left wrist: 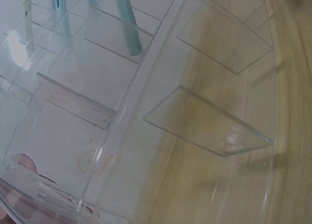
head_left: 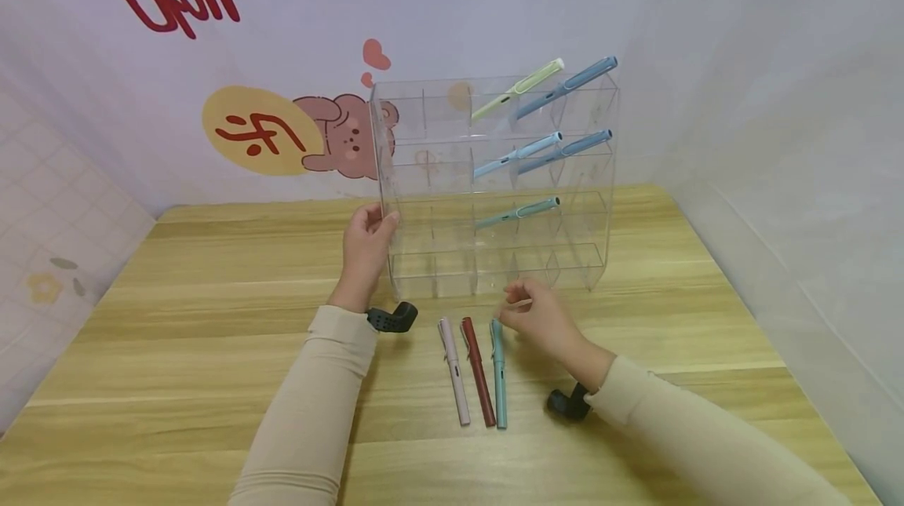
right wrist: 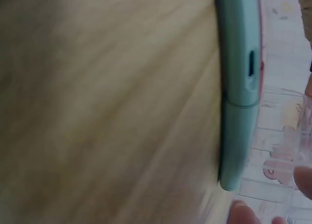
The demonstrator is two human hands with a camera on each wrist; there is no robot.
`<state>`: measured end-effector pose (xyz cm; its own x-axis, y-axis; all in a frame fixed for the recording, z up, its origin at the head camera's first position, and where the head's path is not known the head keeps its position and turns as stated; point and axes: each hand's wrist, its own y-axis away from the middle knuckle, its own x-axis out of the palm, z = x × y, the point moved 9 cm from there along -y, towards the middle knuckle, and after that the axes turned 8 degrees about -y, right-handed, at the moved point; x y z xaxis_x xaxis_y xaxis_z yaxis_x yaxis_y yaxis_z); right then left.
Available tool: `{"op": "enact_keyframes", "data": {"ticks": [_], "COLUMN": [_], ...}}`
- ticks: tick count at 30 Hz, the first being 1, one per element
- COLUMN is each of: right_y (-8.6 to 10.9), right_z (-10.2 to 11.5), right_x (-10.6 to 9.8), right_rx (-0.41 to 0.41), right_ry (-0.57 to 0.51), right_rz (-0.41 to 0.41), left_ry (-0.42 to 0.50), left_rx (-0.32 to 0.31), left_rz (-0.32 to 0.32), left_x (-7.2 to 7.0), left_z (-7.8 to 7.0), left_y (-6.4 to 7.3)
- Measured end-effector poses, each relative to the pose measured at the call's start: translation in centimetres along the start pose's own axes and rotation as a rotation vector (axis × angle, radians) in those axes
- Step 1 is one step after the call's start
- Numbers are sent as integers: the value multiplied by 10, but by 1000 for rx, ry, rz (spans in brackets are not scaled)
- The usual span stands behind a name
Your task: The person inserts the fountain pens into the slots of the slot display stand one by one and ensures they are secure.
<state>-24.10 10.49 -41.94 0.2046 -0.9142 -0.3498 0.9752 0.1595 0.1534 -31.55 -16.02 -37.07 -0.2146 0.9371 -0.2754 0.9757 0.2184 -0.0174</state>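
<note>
Left hand (head_left: 369, 251) first: it grips the left side of the rack (head_left: 432, 263), thumb and fingers pinching the clear edge. Over to the right hand (head_left: 544, 322), low in front of the rack: it holds nothing that I can see, fingers bent, thumb and fingertips apart. Whether a fingertip actually touches the teal pen (head_left: 500, 373), I can't tell; it's that close.

And there's the pen of the moment, lying in front of the rack, cap end towards it, the rightmost of three. The red pen (head_left: 479, 371) is next along, then the pink pen (head_left: 454, 371), all flat on the table (head_left: 212, 349). The teal cap sits right by my right fingertips, well apart from my left hand up at the rack's edge.

Up in the rack, five slanted: lime pen (head_left: 518, 90) and blue pen (head_left: 566, 89) in the top row, sky pen (head_left: 518, 155) and second blue pen (head_left: 565, 151) below, green pen (head_left: 519, 212) alone in the third.

So I'd call this the pick-up step of filling the rack, three to go. The next move asks for a neat pinch on the teal cap and a lift clear of the red one, the rack held firm.
</note>
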Motion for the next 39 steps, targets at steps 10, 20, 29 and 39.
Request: {"op": "enact_keyframes", "data": {"ticks": [10, 20, 29, 39], "right_y": [1, 2, -3, -7], "right_z": [-6, -2, 3, 1], "right_x": [16, 25, 32, 34], "right_rx": [31, 32, 11, 10], "right_ry": [214, 316, 389, 402], "right_rz": [74, 122, 159, 181], "left_ry": [-2, -5, 2, 2], "left_rx": [2, 1, 0, 0], "left_rz": [-1, 2, 3, -2], "left_x": [0, 0, 1, 1], "left_z": [-1, 1, 2, 0], "left_y": [1, 0, -1, 0]}}
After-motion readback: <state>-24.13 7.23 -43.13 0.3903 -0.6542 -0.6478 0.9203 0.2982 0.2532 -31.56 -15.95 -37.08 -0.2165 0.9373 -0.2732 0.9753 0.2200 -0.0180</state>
